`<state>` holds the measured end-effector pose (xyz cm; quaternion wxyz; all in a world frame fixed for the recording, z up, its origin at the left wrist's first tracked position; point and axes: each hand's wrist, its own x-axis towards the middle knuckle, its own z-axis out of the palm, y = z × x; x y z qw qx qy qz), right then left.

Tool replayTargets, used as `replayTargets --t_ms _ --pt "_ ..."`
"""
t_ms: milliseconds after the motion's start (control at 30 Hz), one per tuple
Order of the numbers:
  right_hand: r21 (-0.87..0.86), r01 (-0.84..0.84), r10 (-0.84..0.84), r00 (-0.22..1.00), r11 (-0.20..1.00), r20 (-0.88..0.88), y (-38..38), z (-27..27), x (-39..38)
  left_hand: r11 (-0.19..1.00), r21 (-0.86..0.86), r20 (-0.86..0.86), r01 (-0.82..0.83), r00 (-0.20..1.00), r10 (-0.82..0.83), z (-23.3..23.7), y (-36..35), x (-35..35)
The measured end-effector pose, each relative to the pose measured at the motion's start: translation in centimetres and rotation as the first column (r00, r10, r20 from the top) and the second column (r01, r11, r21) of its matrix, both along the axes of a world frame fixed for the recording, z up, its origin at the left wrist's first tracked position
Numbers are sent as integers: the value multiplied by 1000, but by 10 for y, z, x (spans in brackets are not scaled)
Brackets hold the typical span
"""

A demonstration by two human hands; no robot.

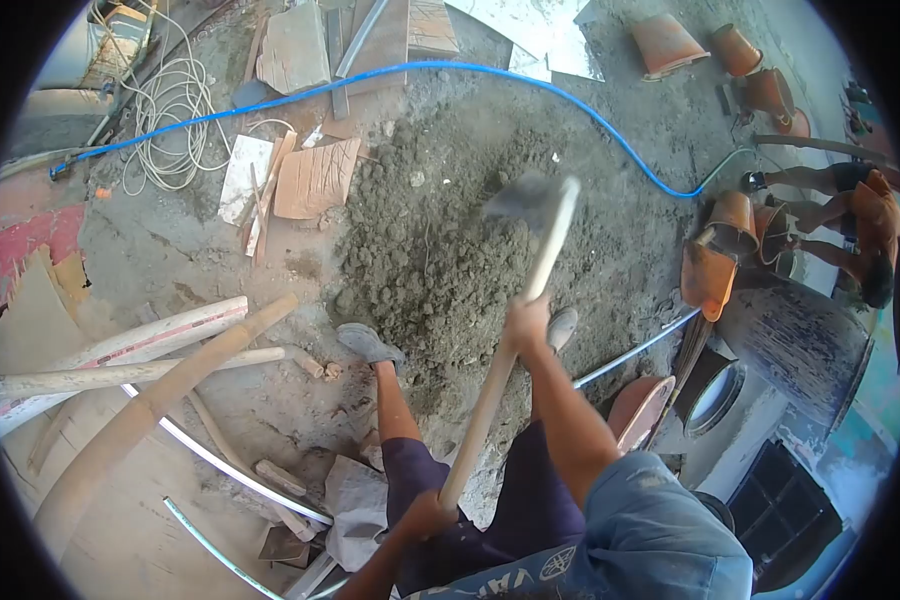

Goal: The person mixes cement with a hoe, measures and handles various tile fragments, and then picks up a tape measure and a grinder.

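Clock positions taken from the loose grey-brown soil heap. Pale wooden-handled metal hoe: blade end above the heap, handle end at 6. Flat tan rectangular board at 10, between heap and coiled thin whitish cable. Long blue tubular hose at 12. Round-mouthed orange-brown buckets at 2. Straight silver pipe at 4. Round brown pole at 8.

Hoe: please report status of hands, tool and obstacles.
Left hand and right hand gripping hoe handle. Blade blurred, soil contact unclear. Blue hose beyond, apart from blade.
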<state>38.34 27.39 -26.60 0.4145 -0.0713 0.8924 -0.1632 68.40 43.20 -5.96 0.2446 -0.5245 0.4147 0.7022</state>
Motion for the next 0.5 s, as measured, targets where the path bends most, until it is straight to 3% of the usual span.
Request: replayTargets --t_ms 33,100,167,233,300,333,367,400,500 --pt "155 -71 68 997 985 22 43 -18 46 999 19 62 -26 998 25 14 48 26" --pt "208 32 -84 966 978 246 88 -19 95 992 127 265 7 963 -40 62 38 36" --pt "178 108 -161 933 978 321 81 19 104 991 131 284 25 957 -61 84 60 55" --pt "64 42 -52 983 997 174 81 31 96 992 121 293 47 953 -81 71 54 54" --pt "-158 146 -122 981 977 152 54 66 56 1000 -1 196 2 981 -2 69 42 36" --pt "-255 147 -124 987 956 103 38 64 29 998 -31 222 60 974 -52 50 27 18" --pt "-332 262 -216 962 906 169 0 92 3 984 -131 148 123 984 -103 35 3 -1" --pt "-362 218 -196 976 907 95 -30 98 -24 955 -239 81 178 983 -163 19 -23 -19" --pt "-390 210 -226 974 897 5 -88 90 -74 927 -365 -1 88 996 -94 -17 -53 -45"
